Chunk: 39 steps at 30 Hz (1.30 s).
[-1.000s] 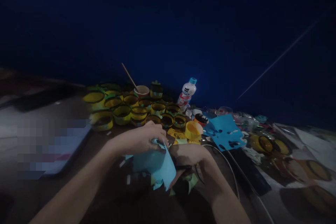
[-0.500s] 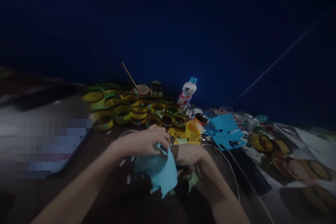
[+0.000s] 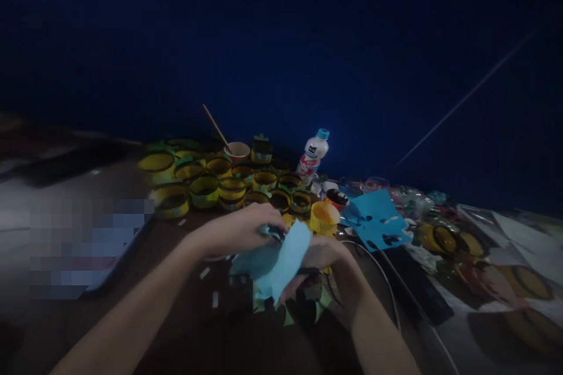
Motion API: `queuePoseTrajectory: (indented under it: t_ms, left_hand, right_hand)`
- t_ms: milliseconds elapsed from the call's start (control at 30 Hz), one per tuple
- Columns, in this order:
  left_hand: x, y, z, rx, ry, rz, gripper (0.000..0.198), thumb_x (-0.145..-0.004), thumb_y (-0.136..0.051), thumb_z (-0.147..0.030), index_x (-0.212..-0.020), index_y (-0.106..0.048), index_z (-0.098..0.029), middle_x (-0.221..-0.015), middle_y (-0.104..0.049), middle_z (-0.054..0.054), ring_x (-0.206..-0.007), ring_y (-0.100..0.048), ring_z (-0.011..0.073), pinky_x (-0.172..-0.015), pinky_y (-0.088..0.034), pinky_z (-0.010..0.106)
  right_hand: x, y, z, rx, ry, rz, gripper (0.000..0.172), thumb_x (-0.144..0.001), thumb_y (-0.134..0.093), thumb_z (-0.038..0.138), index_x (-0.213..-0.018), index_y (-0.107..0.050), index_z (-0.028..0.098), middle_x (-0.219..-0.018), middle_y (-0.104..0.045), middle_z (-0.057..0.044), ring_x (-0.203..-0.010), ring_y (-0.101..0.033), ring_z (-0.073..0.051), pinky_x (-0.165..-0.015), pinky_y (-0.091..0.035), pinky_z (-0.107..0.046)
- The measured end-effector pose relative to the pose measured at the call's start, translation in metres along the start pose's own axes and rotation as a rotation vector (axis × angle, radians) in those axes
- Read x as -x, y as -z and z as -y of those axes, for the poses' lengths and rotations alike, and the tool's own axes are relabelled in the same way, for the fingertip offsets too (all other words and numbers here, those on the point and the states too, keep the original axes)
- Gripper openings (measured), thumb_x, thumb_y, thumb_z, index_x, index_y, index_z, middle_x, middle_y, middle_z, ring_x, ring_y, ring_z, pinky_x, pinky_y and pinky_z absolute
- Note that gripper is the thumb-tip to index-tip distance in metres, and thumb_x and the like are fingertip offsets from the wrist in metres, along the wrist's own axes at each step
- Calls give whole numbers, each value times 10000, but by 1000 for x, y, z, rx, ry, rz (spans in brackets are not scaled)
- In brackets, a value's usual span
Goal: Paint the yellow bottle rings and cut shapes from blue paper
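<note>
A person's left hand (image 3: 240, 233) is pinching the upper edge of a light blue paper sheet (image 3: 277, 262), apparently mid-cut, over the dim table (image 3: 185, 316) while the right hand (image 3: 323, 255), fingers hidden behind it, is probably working scissors needing careful steering.

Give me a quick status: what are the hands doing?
Left hand pinching blue paper at its top. Right hand holding it from below, tool unclear. Yellow cup and rings just behind.

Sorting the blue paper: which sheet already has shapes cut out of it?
The flat blue sheet lying right of the yellow cup; dark cut-out holes show in it. The paper in the hands shows none.
</note>
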<state>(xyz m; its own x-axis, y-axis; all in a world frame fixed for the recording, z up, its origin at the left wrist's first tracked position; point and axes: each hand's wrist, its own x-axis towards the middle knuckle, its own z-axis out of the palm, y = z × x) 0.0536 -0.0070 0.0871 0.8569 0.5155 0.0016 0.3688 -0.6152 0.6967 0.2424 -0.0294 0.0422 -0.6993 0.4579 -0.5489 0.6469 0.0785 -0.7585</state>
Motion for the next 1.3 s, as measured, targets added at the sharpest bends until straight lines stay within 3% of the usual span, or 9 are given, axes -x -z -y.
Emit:
queuePoseTrajectory:
  t_ms: [133,267,400,500,567,600,733,800,1300]
  left_hand:
    - [2,5,6,247,146,-243,415,-779,-550,-310,-1184,-482,-252,-1200,-548,52,-1088,-504,227,-905,-407,351]
    - [0,11,4,538,71,-540,437,-821,-497,-346,-1229,-400,-225,-1274,-508,73,-1143,-493,212,-931,-421,333]
    - [2,13,6,671,59,-885,240,-843,-458,-317,-1059,-516,-230,-1102,-599,20,-1008,-565,169,-895,-433,285]
    - [4,11,6,615,110,-1137,105,-827,-488,-304,-880,-551,-239,-891,-591,-32,-853,-559,119,-785,-438,221]
    - [5,8,-1,539,154,-1222,109,-815,-505,-311,-759,-540,-224,-748,-541,-43,-736,-526,106,-677,-428,198]
    - [6,5,-6,500,169,-1214,149,-812,-509,-316,-706,-531,-213,-695,-517,-42,-692,-508,106,-632,-418,195]
    - [7,-3,-33,465,188,-947,160,-810,-522,-331,-710,-553,-210,-667,-518,-39,-670,-512,111,-585,-401,191]
    - [8,-5,-42,456,195,-915,136,-819,-518,-332,-755,-566,-222,-703,-544,-40,-712,-534,115,-602,-402,184]
    - [10,-7,-46,389,198,-907,122,-819,-503,-286,-742,-538,-198,-692,-539,-40,-669,-521,112,-584,-393,192]
  right_hand:
    - [15,3,-2,-216,151,-19,259,-712,-658,343,-821,-629,111,-523,-483,55,-387,-387,-45,-348,-324,-169]
    - [26,4,1,-430,331,-173,241,-697,-685,314,-806,-615,111,-506,-442,65,-371,-361,-38,-339,-284,-176]
    - [34,4,11,-516,379,-328,221,-709,-673,311,-734,-599,104,-464,-421,70,-353,-332,-32,-326,-239,-177]
    - [38,3,22,-538,431,-495,229,-697,-684,304,-766,-598,104,-463,-450,64,-353,-366,-37,-330,-251,-172]
    - [39,0,28,-543,457,-613,246,-687,-695,310,-787,-596,108,-463,-450,68,-348,-375,-38,-330,-263,-171]
    - [39,-1,31,-543,459,-658,248,-686,-697,315,-780,-594,110,-465,-446,69,-350,-378,-40,-331,-268,-171]
    - [35,-8,37,-537,487,-745,245,-683,-706,324,-732,-587,116,-494,-466,50,-382,-386,-46,-337,-275,-173]
    - [32,-11,38,-541,512,-763,247,-659,-729,308,-719,-582,118,-487,-472,49,-383,-378,-45,-336,-276,-173]
    - [26,-19,46,-606,528,-681,347,-637,-746,301,-899,-582,144,-545,-450,59,-411,-392,-46,-349,-331,-164]
